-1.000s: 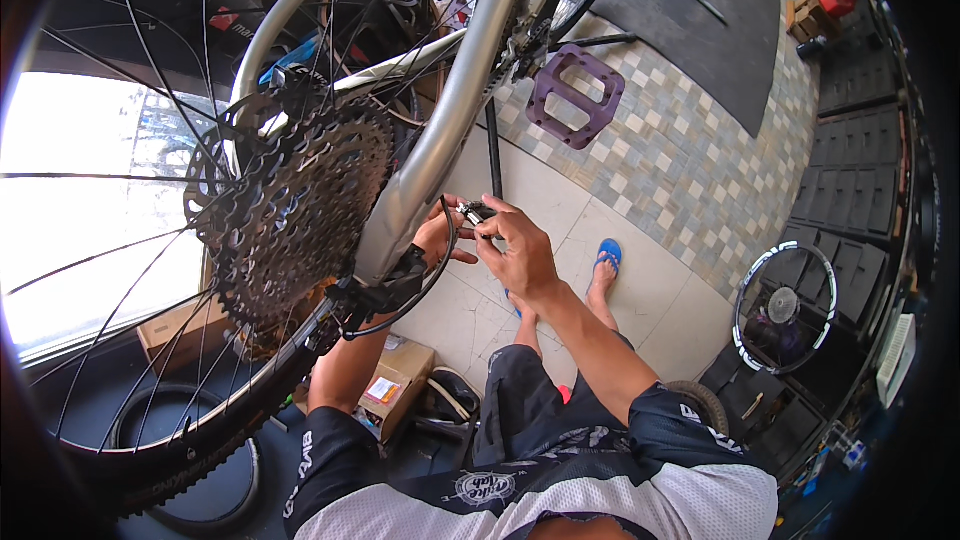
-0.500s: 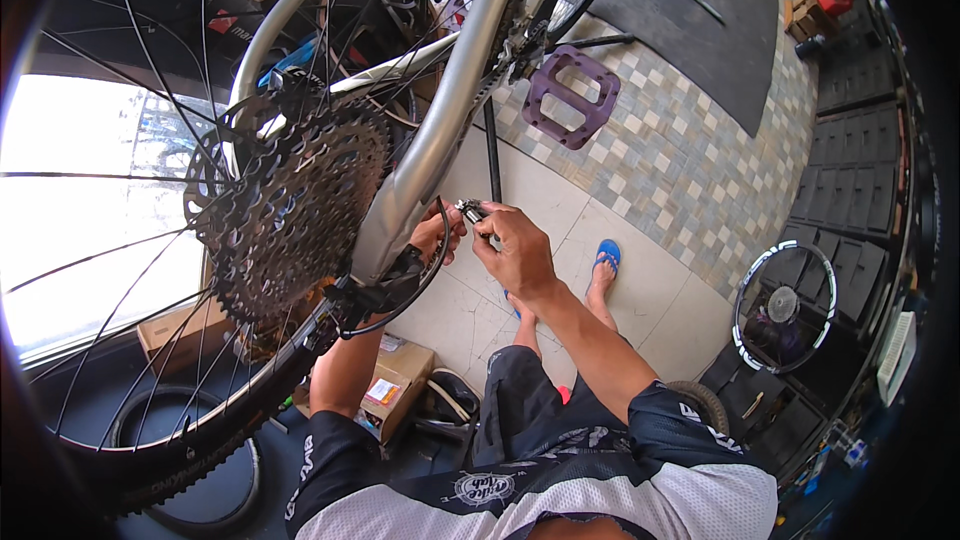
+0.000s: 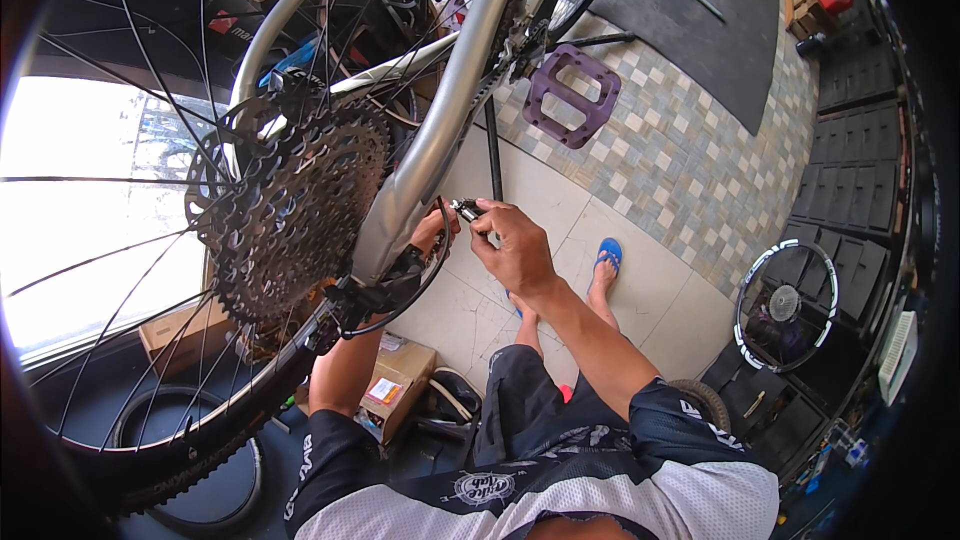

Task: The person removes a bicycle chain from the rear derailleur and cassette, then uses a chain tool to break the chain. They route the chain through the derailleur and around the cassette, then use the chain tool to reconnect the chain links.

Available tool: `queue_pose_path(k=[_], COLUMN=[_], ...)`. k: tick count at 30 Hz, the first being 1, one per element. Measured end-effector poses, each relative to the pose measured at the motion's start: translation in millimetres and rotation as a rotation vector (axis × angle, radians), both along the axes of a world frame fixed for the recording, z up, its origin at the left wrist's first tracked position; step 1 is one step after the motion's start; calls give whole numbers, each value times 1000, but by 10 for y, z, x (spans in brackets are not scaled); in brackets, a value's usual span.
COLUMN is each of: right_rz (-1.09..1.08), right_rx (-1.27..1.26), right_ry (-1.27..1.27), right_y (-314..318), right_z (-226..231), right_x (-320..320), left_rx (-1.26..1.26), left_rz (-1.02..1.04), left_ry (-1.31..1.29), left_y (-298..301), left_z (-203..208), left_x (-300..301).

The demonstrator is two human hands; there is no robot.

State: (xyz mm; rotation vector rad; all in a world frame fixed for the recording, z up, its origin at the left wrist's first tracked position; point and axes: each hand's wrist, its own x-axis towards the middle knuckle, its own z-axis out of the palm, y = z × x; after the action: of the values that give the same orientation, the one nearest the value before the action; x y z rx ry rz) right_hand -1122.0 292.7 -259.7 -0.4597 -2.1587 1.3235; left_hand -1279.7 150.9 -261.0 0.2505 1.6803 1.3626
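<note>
Small silver-and-black metal piece (image 3: pixel 467 210) is pinched between the thumb and fingers of the right hand (image 3: pixel 514 242), in the air above the pale tiled floor (image 3: pixel 655 305). The left hand (image 3: pixel 429 229) is just beside it, partly hidden by a curved black cable (image 3: pixel 434 277); whether it grips anything cannot be told. With so slight a fingertip hold, the piece could drop to the floor if the fingers loosen or catch the cable; a sudden slip might also knock knuckles against the thick silver frame tube (image 3: pixel 432 145) or the dark toothed sprocket stack (image 3: pixel 300 210).

Farther out, a brown cardboard box (image 3: pixel 408 365) with a pale label stands by the left forearm (image 3: pixel 343 375), its contents too obscured to name. Another tan cardboard box (image 3: pixel 185 332) sits below the bright window (image 3: pixel 100 190), contents unseen. Black drawer units (image 3: pixel 850 195) line the floor's right edge, closed, hiding whatever they contain.
</note>
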Motion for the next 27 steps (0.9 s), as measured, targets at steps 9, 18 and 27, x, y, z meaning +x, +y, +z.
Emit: queue_pose_path(k=[9, 18, 27], right_rz=[59, 60, 30], right_rx=[-132, -241, -732], right_ry=[35, 36, 31], right_y=[105, 64, 11], right_z=[-13, 14, -20], right_x=[65, 126, 239], left_rx=[10, 229, 129], left_rz=[-106, -237, -272], left_ry=[-270, -382, -580], left_y=[230, 184, 247], left_z=[216, 102, -54], left_x=[32, 36, 27])
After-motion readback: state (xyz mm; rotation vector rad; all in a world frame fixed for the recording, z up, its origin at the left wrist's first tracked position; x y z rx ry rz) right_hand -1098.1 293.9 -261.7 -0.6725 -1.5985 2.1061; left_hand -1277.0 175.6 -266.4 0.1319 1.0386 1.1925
